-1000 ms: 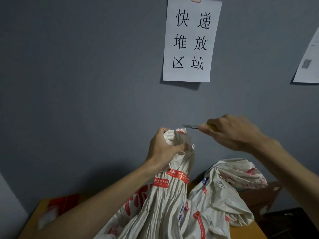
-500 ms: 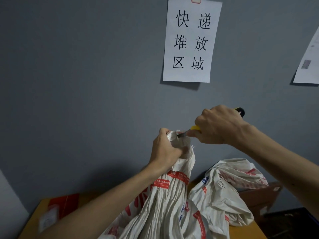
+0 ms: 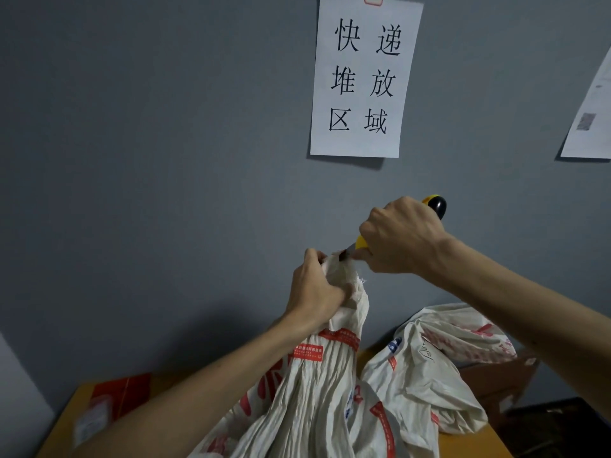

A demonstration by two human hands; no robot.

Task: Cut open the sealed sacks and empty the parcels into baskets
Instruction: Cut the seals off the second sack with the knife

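White woven sack (image 3: 317, 391): centre, over wooden table (image 3: 476, 444); neck bunched, red tape band just below the grip.
Left hand (image 3: 314, 292): clamped round the bunched neck.
Right hand (image 3: 400, 236): fisted on yellow utility knife (image 3: 361, 242); blade tip at the sack's top, beside the left fingers.
Second sack (image 3: 429, 375): slumped just right of the first.
Grey wall (image 3: 148, 160): paper sign (image 3: 363, 77) above.

The sack (image 3: 317, 385) under the left hand (image 3: 314, 292) is white with red print, and the knife (image 3: 433, 204) in the right hand (image 3: 403, 239) is yellow with black end.
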